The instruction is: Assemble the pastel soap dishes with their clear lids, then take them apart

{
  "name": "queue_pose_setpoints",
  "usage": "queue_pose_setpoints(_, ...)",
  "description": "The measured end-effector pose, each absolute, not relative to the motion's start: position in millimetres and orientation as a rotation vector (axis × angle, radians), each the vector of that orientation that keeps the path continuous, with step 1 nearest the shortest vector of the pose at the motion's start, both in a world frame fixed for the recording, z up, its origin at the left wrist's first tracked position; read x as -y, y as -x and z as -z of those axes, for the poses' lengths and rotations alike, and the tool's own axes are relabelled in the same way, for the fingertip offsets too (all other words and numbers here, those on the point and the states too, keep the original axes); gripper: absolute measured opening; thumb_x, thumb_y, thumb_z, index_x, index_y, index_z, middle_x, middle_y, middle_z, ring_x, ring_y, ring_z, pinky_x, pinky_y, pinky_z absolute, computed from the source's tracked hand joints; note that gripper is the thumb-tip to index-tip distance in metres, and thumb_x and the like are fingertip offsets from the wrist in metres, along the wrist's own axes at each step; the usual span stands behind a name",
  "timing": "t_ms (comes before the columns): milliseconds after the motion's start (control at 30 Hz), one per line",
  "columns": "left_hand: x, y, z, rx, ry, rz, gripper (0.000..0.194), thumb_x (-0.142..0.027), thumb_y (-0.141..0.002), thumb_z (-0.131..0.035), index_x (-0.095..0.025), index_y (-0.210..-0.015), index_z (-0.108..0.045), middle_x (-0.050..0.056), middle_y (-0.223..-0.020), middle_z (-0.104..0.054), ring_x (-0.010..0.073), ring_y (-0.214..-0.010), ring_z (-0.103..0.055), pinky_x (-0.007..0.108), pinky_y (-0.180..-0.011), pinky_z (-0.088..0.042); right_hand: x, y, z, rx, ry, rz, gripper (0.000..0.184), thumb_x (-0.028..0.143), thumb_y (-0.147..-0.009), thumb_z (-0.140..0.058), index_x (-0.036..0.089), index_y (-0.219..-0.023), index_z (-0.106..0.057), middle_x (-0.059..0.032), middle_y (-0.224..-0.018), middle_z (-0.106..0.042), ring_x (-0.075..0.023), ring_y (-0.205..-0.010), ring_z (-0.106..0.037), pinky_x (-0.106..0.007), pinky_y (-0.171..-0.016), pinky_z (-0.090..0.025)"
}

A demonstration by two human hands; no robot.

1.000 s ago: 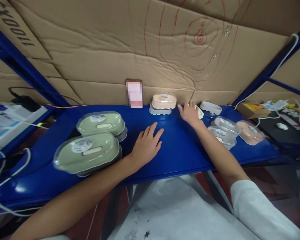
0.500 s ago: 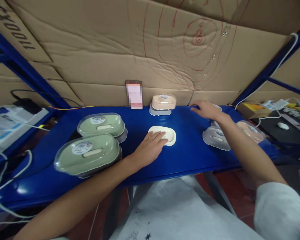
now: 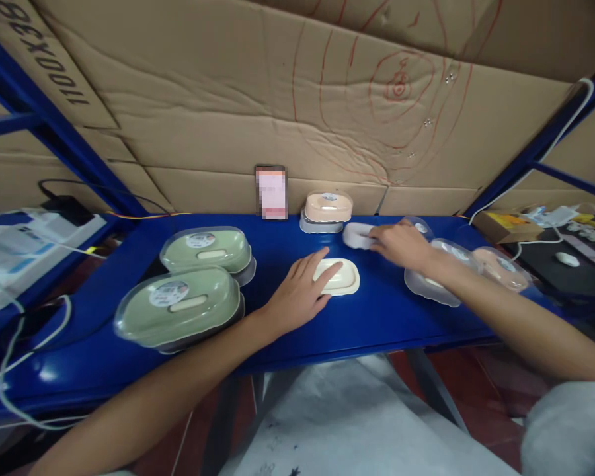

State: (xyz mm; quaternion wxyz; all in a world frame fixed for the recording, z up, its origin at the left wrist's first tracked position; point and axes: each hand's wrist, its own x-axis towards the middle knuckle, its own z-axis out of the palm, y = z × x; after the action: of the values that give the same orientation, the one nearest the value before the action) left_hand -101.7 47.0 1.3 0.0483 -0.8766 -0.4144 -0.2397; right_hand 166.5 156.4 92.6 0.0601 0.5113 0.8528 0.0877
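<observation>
My left hand (image 3: 297, 291) lies with fingers stretched and apart at the left end of a small cream oval tray (image 3: 346, 281) with a raised rim. Its fingers partly cover the tray. Above and right of that tray, my right hand (image 3: 401, 246) grips a small whitish-grey oval container (image 3: 357, 236) by its right end, the fingertips partly hidden behind it. Under my right forearm sit clear-lidded greyish boxes (image 3: 434, 287), partly covered by the arm. A peach box (image 3: 503, 268) lies to their right.
Two large green clear-lidded boxes (image 3: 178, 307) stand on the left of the blue table (image 3: 322, 337). At the back are a peach box (image 3: 328, 207) on a greyish one and a phone (image 3: 272, 193) with a blurred screen against the cardboard wall (image 3: 203, 112). Cables (image 3: 10, 370) hang left.
The cream tray came from the back right to the middle, beside my left hand. My right hand then reached right and brought the whitish-grey container leftward.
</observation>
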Motion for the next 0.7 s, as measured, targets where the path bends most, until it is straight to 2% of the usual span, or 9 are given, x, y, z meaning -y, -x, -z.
queue_pose_setpoints(67, -48.5, 102.6, -0.8, 1.349, 2.608, 0.721, 0.065, -0.027, -0.098, -0.067, -0.015, -0.159, -0.045, 0.028, -0.170, -0.033, 0.0416, -0.155, -0.041, 0.058, -0.121, -0.042, -126.9, -150.8, -80.7, -2.838, -1.294, -0.224, 0.028, 0.027, -0.104, -0.061, 0.022, -0.130, -0.072, -0.0145, -0.125, -0.078, -0.0336, -0.115, -0.073, -0.050, -0.105, -0.047)
queue_pose_setpoints(133, -49.8, 103.9, 1.4, 1.385, 2.590, 0.656, 0.066, -0.031, -0.100, -0.067, -0.013, -0.159, -0.044, 0.027, -0.170, -0.035, 0.0408, -0.155, -0.041, 0.057, -0.121, -0.041, -104.8, -140.5, -65.2, -3.027, -1.076, -0.158, 0.030, 0.026, -0.105, -0.060, 0.021, -0.133, -0.070, -0.0149, -0.126, -0.077, -0.0327, -0.116, -0.073, -0.051, -0.104, -0.049)
queue_pose_setpoints(233, -50.8, 106.1, 5.0, 1.370, 2.580, 0.542, 0.056, -0.033, -0.103, -0.064, -0.013, -0.154, -0.051, 0.022, -0.167, -0.044, 0.0373, -0.151, -0.049, 0.052, -0.120, -0.044, -90.7, -135.7, -40.4, -3.195, -0.824, -0.027, 0.045, 0.028, -0.104, -0.064, 0.021, -0.148, -0.061, -0.0179, -0.143, -0.069, -0.0326, -0.130, -0.067, -0.053, -0.109, -0.051)
queue_pose_setpoints(367, -49.9, 108.0, 2.4, 1.329, 2.521, 0.496, 0.050, -0.038, -0.102, -0.067, -0.015, -0.146, -0.060, 0.019, -0.159, -0.056, 0.0357, -0.142, -0.057, 0.049, -0.114, -0.048, -97.9, -141.6, -21.9, -3.282, -0.742, 0.173, 0.057, 0.015, -0.105, -0.055, 0.025, -0.161, -0.047, -0.0156, -0.155, -0.060, -0.0281, -0.142, -0.061, -0.054, -0.119, -0.048)
queue_pose_setpoints(467, -48.5, 108.1, -2.7, 1.322, 2.468, 0.513, 0.045, -0.043, -0.096, -0.075, -0.016, -0.132, -0.067, 0.019, -0.148, -0.064, 0.0368, -0.132, -0.062, 0.051, -0.108, -0.051, -107.4, -146.1, -19.1, -3.349, -0.572, 0.333, 0.057, 0.010, -0.106, -0.050, 0.024, -0.161, -0.048, -0.0140, -0.156, -0.061, -0.0250, -0.146, -0.057, -0.051, -0.124, -0.045)
queue_pose_setpoints(567, -48.1, 108.2, -4.5, 1.326, 2.449, 0.535, 0.040, -0.045, -0.091, -0.081, -0.016, -0.116, -0.070, 0.021, -0.142, -0.065, 0.0383, -0.132, -0.061, 0.051, -0.107, -0.051, -110.9, -144.3, -16.6, -3.391, -0.438, 0.401, 0.054, 0.009, -0.105, -0.049, 0.020, -0.158, -0.052, -0.0149, -0.154, -0.062, -0.0255, -0.150, -0.052, -0.053, -0.128, -0.039)
queue_pose_setpoints(700, -48.7, 108.4, -1.6, 1.342, 2.499, 0.554, 0.039, -0.042, -0.093, -0.080, -0.016, -0.119, -0.068, 0.019, -0.143, -0.064, 0.0368, -0.139, -0.057, 0.047, -0.107, -0.054, -118.0, -140.9, -20.1, -3.358, -0.370, 0.512, 0.050, 0.017, -0.108, -0.051, 0.023, -0.157, -0.052, -0.0120, -0.156, -0.061, -0.0239, -0.151, -0.050, -0.050, -0.130, -0.038)
